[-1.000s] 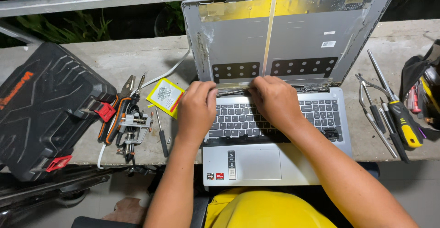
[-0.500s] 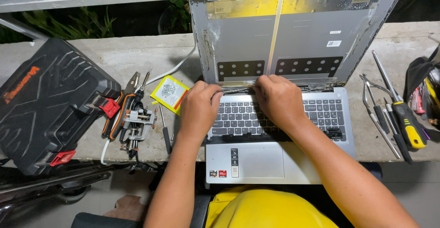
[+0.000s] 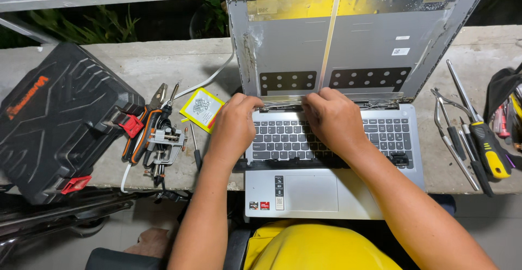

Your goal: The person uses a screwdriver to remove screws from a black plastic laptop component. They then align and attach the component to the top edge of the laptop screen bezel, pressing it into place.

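Concrete ledge (image 3: 179, 63): left hand (image 3: 235, 126) and right hand (image 3: 333, 119) curl fingertips onto the laptop (image 3: 337, 139) hinge strip, gripping nothing else; bare lid looks thin, fragile, best held by edges

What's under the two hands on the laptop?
Under the left hand and right hand lie the grey laptop's keyboard and the hinge strip below the bare silver lid shell. The keys and hinge parts directly beneath the palms are covered.
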